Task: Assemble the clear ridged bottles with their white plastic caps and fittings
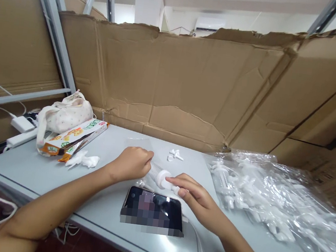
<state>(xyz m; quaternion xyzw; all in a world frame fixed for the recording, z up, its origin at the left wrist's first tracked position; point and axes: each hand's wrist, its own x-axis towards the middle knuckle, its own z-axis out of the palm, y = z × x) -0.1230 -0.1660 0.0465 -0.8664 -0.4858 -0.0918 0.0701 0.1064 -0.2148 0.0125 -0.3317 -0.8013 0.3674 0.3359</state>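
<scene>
Pump part, small white plastic w/ a ribbed clear tube and a round collar, held just above the grey table, between both hands, right behind the phone. Prob. very light, stiff, smooth and a bit slippery; thin stem likely snaps if bent, so best gripped at the collar and the tube, not the tip. Left hand curled shut round the tube end, knuckles up, forearm angled in from lower left. Right hand pinching the collar/stem w/ thumb and forefinger, other fingers loosely folded, wrist low near the tabletop. Loose white bits just behind; clear bag of similar parts to the right; snack box and pouch well off left.
</scene>
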